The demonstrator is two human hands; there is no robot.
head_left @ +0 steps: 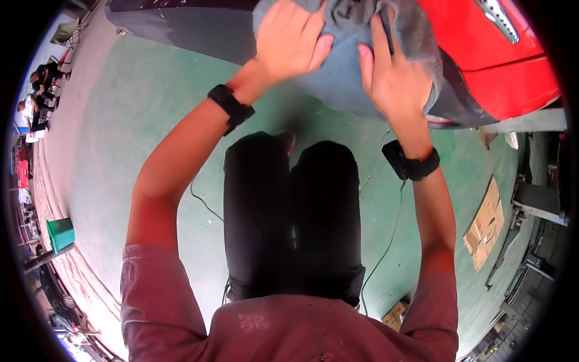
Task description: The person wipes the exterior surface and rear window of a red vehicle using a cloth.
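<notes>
Cloth, grey and bunched (347,78), is hanging over the edge of a dark panel (181,30) at the top of the head view, with a red panel (512,87) adjoining it on the right. We are resting both hands on the fabric.

Left hand (288,42): lying on the cloth, fingers extending forward, thumb standing a little apart. Its farthest fingertips are running to the frame edge, so we cannot tell whether they are pinching a fold.

Right hand (401,84): thumb apart, forward fingers parting around a narrow dark strip (386,29). We cannot tell whether they are gripping it or merely lying beside it.

Both wrists are carrying black bands: left wristband (231,109), right wristband (411,161). A thin cable (396,223) is trailing from the right one down past our dark trousers (322,211), over the green floor (181,102). A flattened cardboard piece (485,223) is lying off to the right.

Risks, in our judgement: uneven pressure could be letting the bunched fabric slide off the edge; grit trapped beneath it could be scratching the finish; the cable, catching on a knee, could be tugging the right wrist and spoiling our hold.
</notes>
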